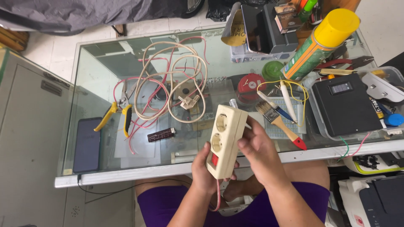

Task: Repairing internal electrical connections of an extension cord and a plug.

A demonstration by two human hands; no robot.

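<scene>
I hold a cream two-socket power strip [225, 136] with a red switch over the near edge of a glass table [126, 170]. My left hand [203, 170] grips its lower end from below. Around its right side wraps my right hand [256, 151]. A pink wire hangs from the strip's bottom. A transparent-handled tool tip [234, 102] shows just behind the strip's top. On the glass lies a coil of cream cable and pink wire [172, 80] with a cream plug [190, 101].
Yellow-handled cutters [120, 113], a dark phone [87, 145] and a small dark cylinder [161, 135] lie to the left. A paintbrush [280, 125], red round tin [251, 85], yellow-capped spray can [322, 44] and black box with display [345, 105] crowd the right.
</scene>
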